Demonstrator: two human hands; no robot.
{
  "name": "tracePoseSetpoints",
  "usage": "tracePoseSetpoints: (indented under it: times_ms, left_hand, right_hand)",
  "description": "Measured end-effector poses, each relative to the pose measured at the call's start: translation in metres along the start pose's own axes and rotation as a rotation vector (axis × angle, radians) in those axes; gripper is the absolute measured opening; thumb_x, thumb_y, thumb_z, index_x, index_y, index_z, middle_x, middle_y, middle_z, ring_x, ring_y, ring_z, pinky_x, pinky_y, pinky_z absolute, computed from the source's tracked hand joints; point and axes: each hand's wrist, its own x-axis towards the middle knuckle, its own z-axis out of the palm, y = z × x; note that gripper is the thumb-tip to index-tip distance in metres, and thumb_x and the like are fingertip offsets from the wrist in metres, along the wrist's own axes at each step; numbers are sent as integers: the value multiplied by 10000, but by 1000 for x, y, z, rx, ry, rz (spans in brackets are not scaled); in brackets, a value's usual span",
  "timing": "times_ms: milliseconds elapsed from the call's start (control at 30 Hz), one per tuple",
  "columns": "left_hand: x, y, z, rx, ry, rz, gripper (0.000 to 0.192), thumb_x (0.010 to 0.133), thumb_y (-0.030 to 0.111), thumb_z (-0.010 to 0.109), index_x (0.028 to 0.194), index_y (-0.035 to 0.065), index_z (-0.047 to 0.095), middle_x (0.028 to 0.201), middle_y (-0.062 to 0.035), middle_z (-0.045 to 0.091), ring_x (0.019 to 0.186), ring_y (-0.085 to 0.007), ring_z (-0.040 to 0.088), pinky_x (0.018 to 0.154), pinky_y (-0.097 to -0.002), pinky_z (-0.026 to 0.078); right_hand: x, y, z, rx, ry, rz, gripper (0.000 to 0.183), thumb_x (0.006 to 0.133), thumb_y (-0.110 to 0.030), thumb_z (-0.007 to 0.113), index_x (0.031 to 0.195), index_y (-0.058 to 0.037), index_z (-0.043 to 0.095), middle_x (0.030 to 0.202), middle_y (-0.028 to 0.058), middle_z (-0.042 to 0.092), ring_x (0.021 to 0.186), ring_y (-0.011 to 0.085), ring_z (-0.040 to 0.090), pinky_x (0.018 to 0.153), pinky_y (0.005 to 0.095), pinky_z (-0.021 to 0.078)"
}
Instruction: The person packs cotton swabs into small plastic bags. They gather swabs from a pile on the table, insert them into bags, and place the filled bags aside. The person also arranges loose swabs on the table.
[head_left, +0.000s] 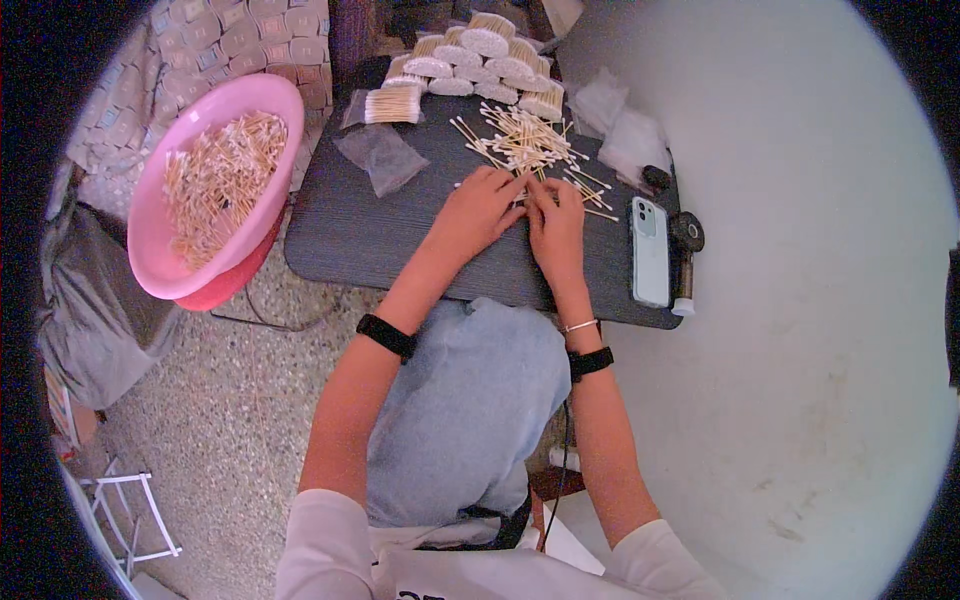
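A loose pile of cotton swabs (525, 135) with wooden sticks lies on a dark wood-grain table (352, 240). My left hand (480, 206) reaches the near edge of this pile, fingers bent and pointing right. Close against it is my right hand (556, 217), its fingertips meeting those of the left. A few swab tips show between the two hands, but the fingers hide whether either one grips any. To the left of the pile lie an empty clear plastic bag (382, 159) and a flat bundle of swabs (393, 105) partly in a clear bag.
Packed swab bundles (480, 64) form a stack at the table's far side. A tilted pink basin (142, 247) of loose swabs stands left. Clear bags (634, 142), a phone (650, 251) and a black-and-white device (685, 259) line the right edge, beside a pale wall (810, 262).
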Motion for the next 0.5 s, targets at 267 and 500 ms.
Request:
tracePoseSetpoints:
  times_ms: [267,500]
  left_hand:
    - [-2,-8,6,116,-15,-56,278,788,113,608,1052,40,654,970,-83,593,957,-265,567,833,-400,473]
    - [-1,2,1,62,68,-83,405,809,159,636,1183,14,583,1091,-141,595,1058,-312,563,977,-442,431]
  right_hand:
    - [-1,-3,-2,84,97,49,349,834,-128,643,1179,-79,627,1142,125,579,1090,306,525,992,418,366]
    - [-5,0,-2,23,151,65,396,791,-42,587,1183,-86,618,1212,135,594,1179,330,514,1073,434,312]
